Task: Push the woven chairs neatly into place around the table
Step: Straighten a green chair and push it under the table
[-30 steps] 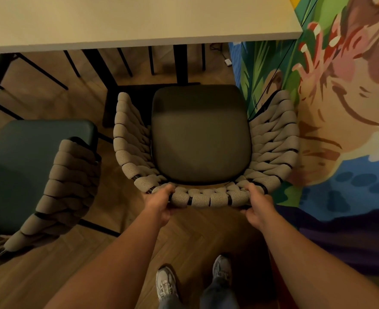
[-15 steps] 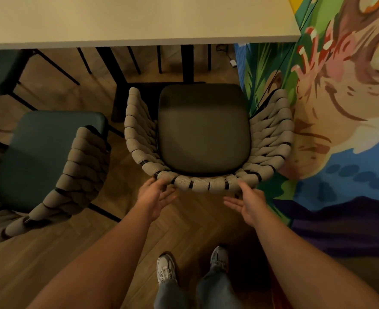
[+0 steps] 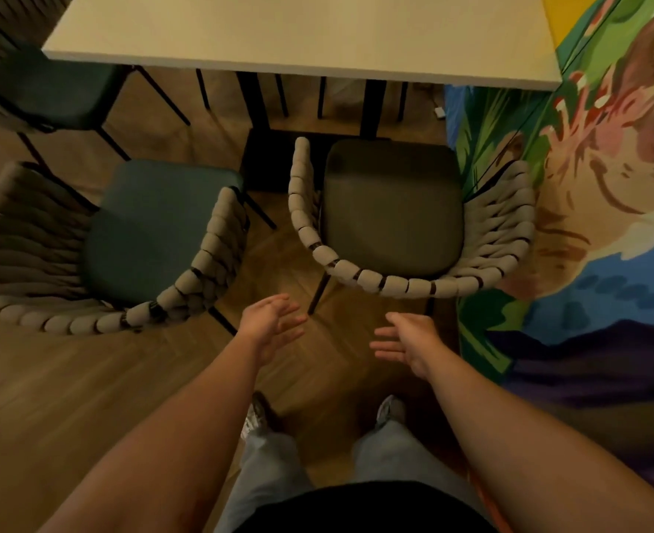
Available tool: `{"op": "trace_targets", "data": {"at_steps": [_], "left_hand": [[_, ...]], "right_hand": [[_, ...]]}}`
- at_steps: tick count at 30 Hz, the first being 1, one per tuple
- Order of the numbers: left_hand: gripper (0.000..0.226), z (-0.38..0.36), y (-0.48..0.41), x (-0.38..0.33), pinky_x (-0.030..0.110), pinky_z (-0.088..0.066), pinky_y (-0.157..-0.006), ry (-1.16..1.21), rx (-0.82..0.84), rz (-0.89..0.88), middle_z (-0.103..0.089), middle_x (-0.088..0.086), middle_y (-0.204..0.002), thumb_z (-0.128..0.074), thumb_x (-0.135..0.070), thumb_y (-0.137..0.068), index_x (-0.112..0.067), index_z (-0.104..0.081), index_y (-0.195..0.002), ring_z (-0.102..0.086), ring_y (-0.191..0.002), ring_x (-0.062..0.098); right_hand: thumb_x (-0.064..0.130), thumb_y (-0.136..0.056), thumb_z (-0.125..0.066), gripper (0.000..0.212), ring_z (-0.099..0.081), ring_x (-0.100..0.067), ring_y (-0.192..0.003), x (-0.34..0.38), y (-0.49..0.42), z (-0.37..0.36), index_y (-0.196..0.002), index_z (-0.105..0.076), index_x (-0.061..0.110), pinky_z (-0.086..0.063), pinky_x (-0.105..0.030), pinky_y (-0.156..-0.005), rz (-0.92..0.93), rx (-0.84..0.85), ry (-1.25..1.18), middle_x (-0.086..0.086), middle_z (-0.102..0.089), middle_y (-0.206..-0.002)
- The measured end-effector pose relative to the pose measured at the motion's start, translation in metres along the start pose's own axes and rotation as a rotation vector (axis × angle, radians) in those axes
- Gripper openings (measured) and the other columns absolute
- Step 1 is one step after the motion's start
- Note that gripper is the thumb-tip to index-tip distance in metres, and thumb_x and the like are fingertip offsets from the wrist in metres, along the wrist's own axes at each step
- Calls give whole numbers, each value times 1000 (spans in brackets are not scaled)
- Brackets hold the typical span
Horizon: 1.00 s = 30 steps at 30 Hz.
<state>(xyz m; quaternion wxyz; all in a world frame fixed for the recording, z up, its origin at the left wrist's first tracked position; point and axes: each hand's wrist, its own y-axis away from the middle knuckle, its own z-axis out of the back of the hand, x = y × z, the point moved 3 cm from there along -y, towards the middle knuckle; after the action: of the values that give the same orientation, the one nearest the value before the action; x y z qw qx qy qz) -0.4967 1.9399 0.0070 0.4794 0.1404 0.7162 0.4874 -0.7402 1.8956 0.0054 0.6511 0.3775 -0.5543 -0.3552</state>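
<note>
Behind woven chair [image 3: 406,285]: left hand [image 3: 268,328], right hand [image 3: 410,340] apart from backrest, grip released.

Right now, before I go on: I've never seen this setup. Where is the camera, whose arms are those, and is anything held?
It is one picture, from a camera worn on a person's head, looking forward and down. No machine: the bare arms are that person's own. The left hand and right hand are both open, holding nothing, just short of the woven back of the dark-seated chair, which stands beside the painted wall, facing the table. A second woven chair with a teal seat stands to its left, turned at an angle.
</note>
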Motion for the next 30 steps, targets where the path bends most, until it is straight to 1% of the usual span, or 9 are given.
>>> {"op": "trace_targets", "data": {"at_steps": [5,8,10,13,15,17,22,26,30], "left_hand": [[29,79,14,-16,41,-59,-74,-33,47,-9,-68,11,-118,-49,-14,-101,-12,-56,-129,-69,-101,29],[28,141,16,-29,42,-59,-79,-44,32,-15,-68,11,-117,-49,-14,-101,-11,-57,-127,-69,-102,29],[28,185,16,-38,43,-58,-79,-40,9,-14,-68,11,-117,-49,-15,-101,-10,-57,-128,-69,-102,30],[27,244,15,-53,41,-58,-74,-25,-59,-24,-68,10,-116,-50,-17,-102,-11,-58,-127,-69,-101,29],[28,277,12,-65,41,-58,-76,5,-94,-33,-67,9,-117,-51,-18,-101,-12,-57,-128,-68,-101,29],[30,304,7,-77,42,-58,-79,22,-130,-37,-67,9,-117,-53,-19,-101,-12,-57,-130,-68,-102,29],[32,356,-12,-107,42,-57,-76,64,-234,-42,-65,12,-122,-50,-17,-102,-11,-54,-133,-67,-103,29],[31,394,-26,-129,46,-56,-88,93,-301,-50,-64,11,-121,-48,-16,-103,-11,-54,-133,-66,-105,27],[35,441,-44,-141,46,-55,-89,93,-400,-23,-65,13,-120,-50,-18,-102,-8,-54,-135,-66,-105,29]], "right_hand": [[23,-101,-54,33,-73,-32,-92,-11,31,-71,-133,-52,14,-61,-49,-84,19,8,19,-14,-68,-109],[23,-101,-54,35,-73,-32,-92,-19,46,-129,-135,-50,15,-61,-48,-83,31,21,34,-14,-68,-109],[23,-101,-54,36,-72,-32,-92,-22,56,-169,-136,-49,14,-62,-46,-80,38,42,42,-15,-68,-110],[22,-102,-53,35,-73,-32,-90,-21,68,-224,-135,-49,13,-62,-44,-77,51,92,47,-15,-68,-110],[22,-102,-53,33,-73,-32,-90,-18,72,-255,-134,-50,13,-62,-44,-78,61,132,60,-16,-68,-110],[21,-101,-54,31,-73,-31,-91,-12,72,-283,-131,-50,14,-62,-44,-79,66,163,75,-16,-69,-110],[23,-102,-54,20,-73,-30,-92,1,59,-345,-121,-50,19,-61,-46,-83,77,221,150,-14,-69,-111],[25,-102,-52,30,-72,-28,-91,4,43,-393,-130,-50,16,-63,-40,-74,38,261,267,-12,-67,-112],[26,-102,-52,38,-69,-32,-94,4,29,-425,-137,-47,12,-62,-42,-73,-94,265,306,-15,-64,-113]]}}
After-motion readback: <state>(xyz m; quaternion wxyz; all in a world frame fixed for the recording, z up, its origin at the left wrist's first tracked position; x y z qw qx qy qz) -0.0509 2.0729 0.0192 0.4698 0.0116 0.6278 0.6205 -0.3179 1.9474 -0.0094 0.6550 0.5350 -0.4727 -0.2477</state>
